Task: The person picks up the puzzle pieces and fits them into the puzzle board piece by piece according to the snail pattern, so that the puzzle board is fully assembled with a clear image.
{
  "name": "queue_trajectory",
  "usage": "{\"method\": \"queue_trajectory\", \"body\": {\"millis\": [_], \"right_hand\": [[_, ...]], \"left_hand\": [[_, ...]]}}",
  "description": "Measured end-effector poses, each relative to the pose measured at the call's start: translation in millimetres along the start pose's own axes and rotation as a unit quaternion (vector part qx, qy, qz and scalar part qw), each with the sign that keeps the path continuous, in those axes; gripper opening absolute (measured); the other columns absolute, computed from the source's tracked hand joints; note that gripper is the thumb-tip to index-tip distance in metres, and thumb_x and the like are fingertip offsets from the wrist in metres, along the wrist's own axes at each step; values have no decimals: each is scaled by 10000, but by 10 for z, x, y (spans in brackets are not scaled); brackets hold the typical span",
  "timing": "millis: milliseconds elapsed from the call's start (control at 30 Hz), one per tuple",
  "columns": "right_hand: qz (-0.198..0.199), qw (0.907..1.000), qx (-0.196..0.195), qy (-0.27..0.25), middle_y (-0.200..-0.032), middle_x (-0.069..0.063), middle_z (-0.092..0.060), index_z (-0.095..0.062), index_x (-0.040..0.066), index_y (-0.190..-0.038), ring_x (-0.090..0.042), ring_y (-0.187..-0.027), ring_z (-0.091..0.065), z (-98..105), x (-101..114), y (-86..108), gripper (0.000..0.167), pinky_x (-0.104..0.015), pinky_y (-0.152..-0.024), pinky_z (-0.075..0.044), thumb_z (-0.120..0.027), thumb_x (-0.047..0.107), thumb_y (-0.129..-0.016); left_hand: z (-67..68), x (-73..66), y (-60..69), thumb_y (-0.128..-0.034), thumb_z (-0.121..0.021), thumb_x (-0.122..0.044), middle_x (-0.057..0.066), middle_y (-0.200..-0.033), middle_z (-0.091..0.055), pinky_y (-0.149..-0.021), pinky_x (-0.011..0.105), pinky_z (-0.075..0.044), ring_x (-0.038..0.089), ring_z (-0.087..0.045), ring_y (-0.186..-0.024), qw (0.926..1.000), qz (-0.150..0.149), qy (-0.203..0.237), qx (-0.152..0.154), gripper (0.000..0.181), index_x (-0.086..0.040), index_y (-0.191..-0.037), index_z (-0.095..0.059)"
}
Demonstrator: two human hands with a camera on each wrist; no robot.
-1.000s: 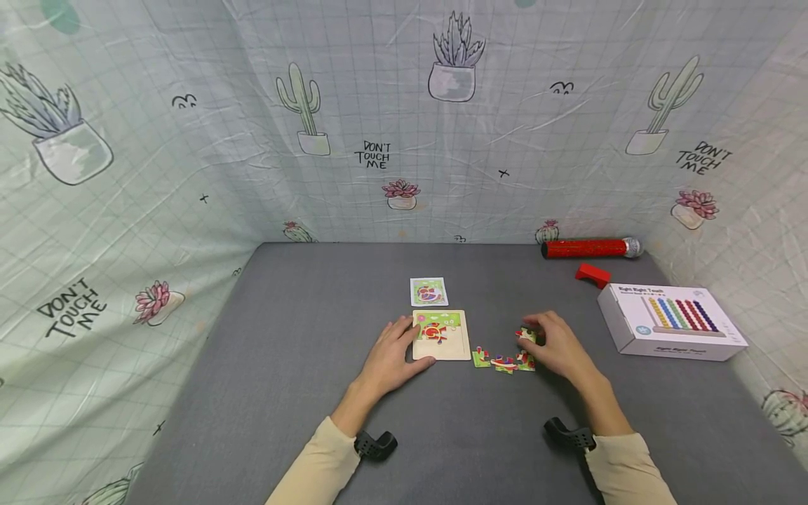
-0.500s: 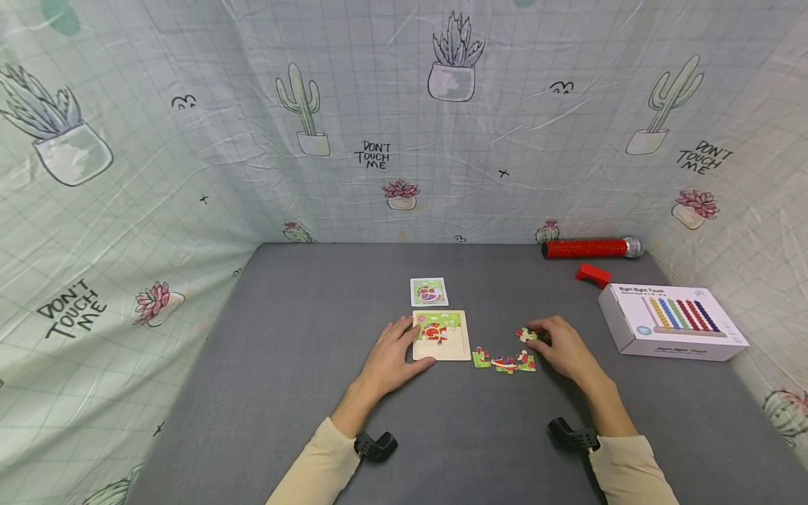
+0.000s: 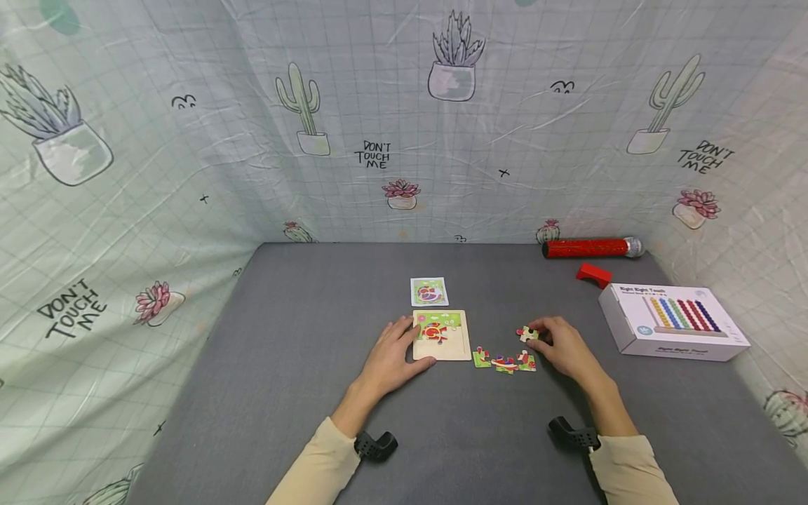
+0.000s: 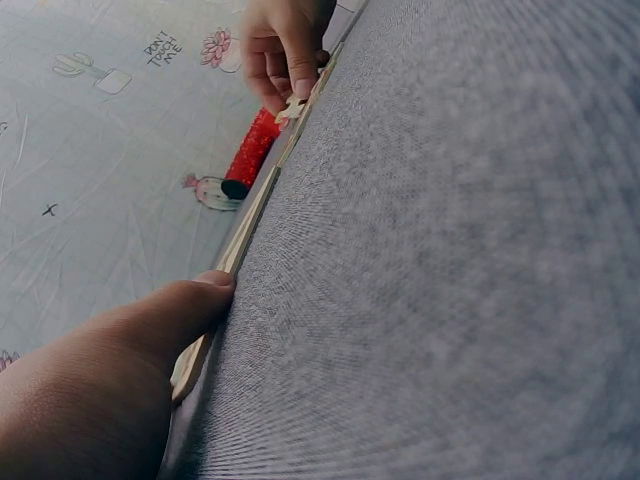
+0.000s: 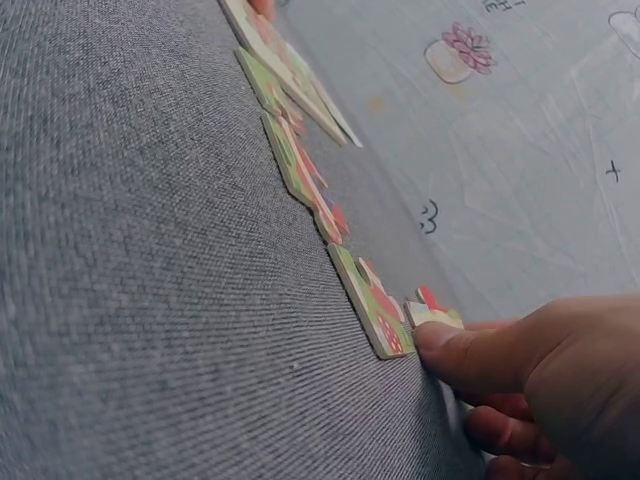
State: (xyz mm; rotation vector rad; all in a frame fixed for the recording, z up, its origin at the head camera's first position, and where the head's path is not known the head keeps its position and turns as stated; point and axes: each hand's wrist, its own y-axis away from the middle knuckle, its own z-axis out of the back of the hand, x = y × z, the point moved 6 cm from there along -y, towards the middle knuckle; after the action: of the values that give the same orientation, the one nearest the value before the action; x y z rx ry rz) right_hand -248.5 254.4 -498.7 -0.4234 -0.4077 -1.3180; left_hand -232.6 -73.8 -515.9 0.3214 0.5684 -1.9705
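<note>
My left hand (image 3: 393,355) lies at the left side of a square wooden puzzle board (image 3: 454,349), its fingers spread along the left edge and its thumb (image 4: 195,300) touching the near edge. Picture pieces fill the board's upper part; bare wood shows below. Between thumb and fingers, my right hand (image 3: 564,347) pinches a puzzle piece (image 3: 527,334) in green, red and white, tilted in the right wrist view. Several loose puzzle pieces (image 3: 505,364) lie in a row just right of the board, the nearest one (image 5: 372,315) close beside the held piece.
A small picture card (image 3: 429,292) lies behind the board. Farther right stand a white box (image 3: 672,322) with coloured beads printed on it, a red arch block (image 3: 593,275) and a red microphone (image 3: 590,248). Printed cloth hangs behind the grey table (image 3: 303,315).
My right hand has shifted slightly right and drawn the pinched piece apart from the piece in front of it. It has barely moved in the last half second. The left hand stays put.
</note>
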Motion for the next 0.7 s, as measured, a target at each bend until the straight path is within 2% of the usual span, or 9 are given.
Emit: {"method": "queue_trajectory", "body": {"millis": [133, 300, 700], "right_hand": [[-37, 10000, -2, -74, -968, -113, -654, -649, 5, -1168, -216, -846, -571, 5, 0, -11, 271, -364, -735, -490, -700, 118, -926], [-42, 9999, -118, -108, -956, -89, -679, -655, 33, -1139, -190, -840, -584, 32, 46, -25, 196, -373, -745, -503, -656, 104, -957], [-9, 9984, -360, -444, -900, -75, -683, -664, 44, -1087, -168, -787, -605, 32, 356, -170, 179, -270, -661, -471, -696, 144, -943]], "left_hand": [[4, 1, 4, -870, -724, -504, 171, -1489, -516, -1238, 492, -308, 336, -442, -1435, 10000, -22, -11, -19, 724, -40, -1405, -576], [0, 3, 14, -872, -723, -504, 167, -1499, -507, -1244, 494, -296, 333, -431, -1445, 10000, -11, 39, 14, 728, -40, -1411, -569], [-4, 0, 10, -869, -725, -510, 177, -1486, -517, -1240, 493, -302, 337, -444, -1434, 10000, -11, -15, -23, 732, -26, -1398, -578]]}}
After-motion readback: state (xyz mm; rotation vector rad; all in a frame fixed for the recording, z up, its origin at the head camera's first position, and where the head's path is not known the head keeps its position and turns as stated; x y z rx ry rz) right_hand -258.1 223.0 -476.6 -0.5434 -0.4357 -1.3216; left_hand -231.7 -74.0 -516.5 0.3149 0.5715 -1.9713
